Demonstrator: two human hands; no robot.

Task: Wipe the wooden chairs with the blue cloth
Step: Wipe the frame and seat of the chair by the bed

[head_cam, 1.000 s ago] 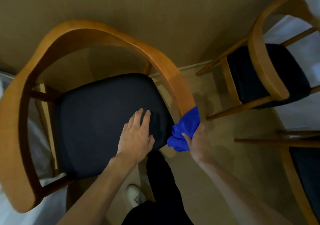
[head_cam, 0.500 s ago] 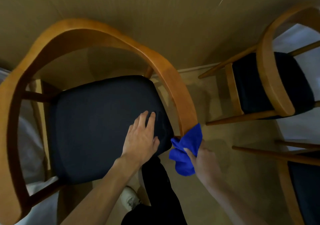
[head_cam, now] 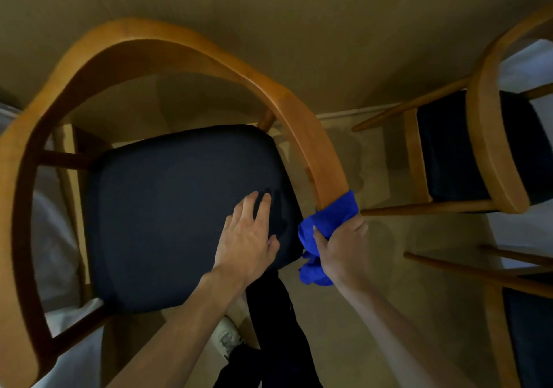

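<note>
A wooden chair [head_cam: 167, 46] with a curved armrest rail and a dark seat cushion [head_cam: 167, 214] fills the left and middle. My right hand [head_cam: 344, 247] grips the blue cloth [head_cam: 332, 217], which is wrapped over the right end of the rail. Part of the cloth hangs below my hand. My left hand [head_cam: 248, 235] rests flat on the front right part of the seat, fingers straight.
A second wooden chair [head_cam: 490, 136] with a dark seat stands at the right, and a third chair [head_cam: 508, 313] shows at the lower right. A beige wall runs behind. My dark trouser leg [head_cam: 269, 336] and white shoe [head_cam: 227, 339] are below the seat on the tan floor.
My right hand has kept the cloth at the right end of the armrest rail and closed it more fully around the tip. My left hand stays on the seat.
</note>
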